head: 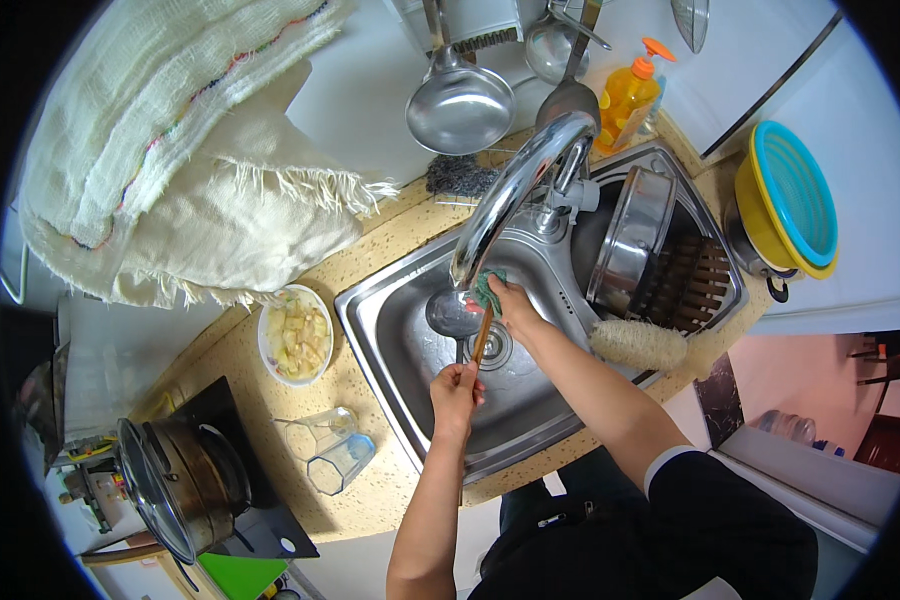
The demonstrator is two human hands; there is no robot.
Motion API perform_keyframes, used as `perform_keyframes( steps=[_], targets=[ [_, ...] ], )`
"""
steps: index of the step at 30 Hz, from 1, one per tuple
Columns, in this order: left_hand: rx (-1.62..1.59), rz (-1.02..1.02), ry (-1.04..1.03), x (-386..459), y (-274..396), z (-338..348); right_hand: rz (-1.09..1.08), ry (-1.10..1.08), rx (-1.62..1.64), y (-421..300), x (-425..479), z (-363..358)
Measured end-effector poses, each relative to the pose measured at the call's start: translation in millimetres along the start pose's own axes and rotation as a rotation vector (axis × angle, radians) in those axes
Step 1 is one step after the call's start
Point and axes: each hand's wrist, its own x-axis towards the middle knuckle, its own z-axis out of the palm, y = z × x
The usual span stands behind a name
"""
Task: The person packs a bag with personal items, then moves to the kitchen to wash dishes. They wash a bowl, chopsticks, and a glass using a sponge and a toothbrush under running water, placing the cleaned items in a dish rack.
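Over the left basin of a stainless steel sink [400, 330], my left hand [456, 401] grips the near end of brown wooden chopsticks [484, 335]. Farther along them, under the spout of the chrome faucet [521, 172], my right hand [511, 306] presses a green scouring pad [487, 289] around their far end. A metal ladle [450, 313] lies in the basin behind the chopsticks, its handle pointing towards me and partly hidden by my left hand. Whether water is running from the spout, I cannot tell.
The right basin holds a steel pan [634, 240] and a brown slatted rack [686, 285]. A loofah [637, 345] rests on the sink's near rim. To the left stand a bowl of cut food [296, 335], two glasses [341, 463] and a lidded pot [187, 484]. Soap [628, 101] and nested colanders [795, 195] stand beyond.
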Motion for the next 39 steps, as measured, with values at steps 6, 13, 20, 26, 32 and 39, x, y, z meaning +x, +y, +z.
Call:
perform_keyframes(
  steps=[6,13,20,26,32,39],
  targets=[
    [-0.125,0.004,0.076,19,-11,-3,-0.019,0.009,-0.211,59,-57,29],
    [-0.092,-0.148,0.004,-23,-8,6,-0.076,0.179,-0.202,25,4,10],
    [-0.222,-0.064,0.095,-10,-21,-3,0.034,-0.025,-0.234,63,-57,29],
    [-0.104,0.004,0.064,-13,-22,-2,-0.054,0.134,-0.443,75,-20,16],
    [-0.374,-0.259,-0.075,-41,-5,-3,-0.057,0.102,-0.049,31,-13,18],
    [-0.24,-0.128,0.054,-13,-19,-6,-0.045,0.027,-0.676,89,-47,11]
  ],
)
